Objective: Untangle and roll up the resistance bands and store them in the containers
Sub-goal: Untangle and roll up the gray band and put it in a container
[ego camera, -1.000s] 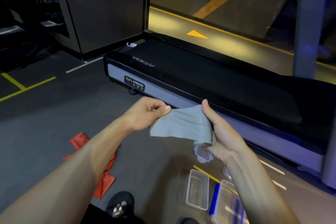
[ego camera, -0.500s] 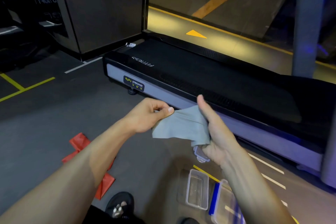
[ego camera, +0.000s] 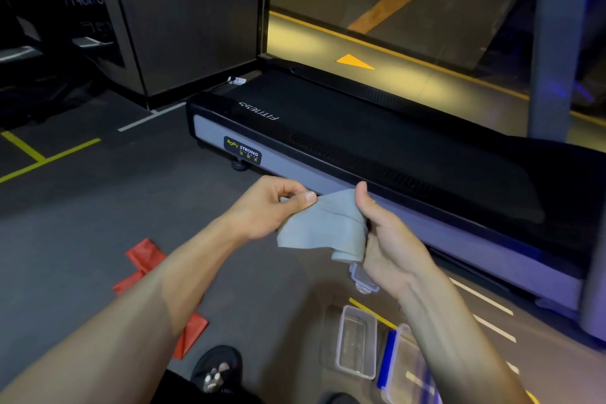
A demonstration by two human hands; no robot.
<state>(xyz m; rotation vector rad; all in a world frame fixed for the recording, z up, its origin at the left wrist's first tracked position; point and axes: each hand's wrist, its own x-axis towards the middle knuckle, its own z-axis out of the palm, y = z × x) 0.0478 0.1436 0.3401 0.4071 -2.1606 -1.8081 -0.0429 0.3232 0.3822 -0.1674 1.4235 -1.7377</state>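
Dim gym floor, black treadmill

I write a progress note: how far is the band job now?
Done: nothing stored; the clear container looks empty. In hand: left hand pinches the grey band, and right hand grips its rolled end. Left: finishing this roll, storing it, then the red band on the floor.
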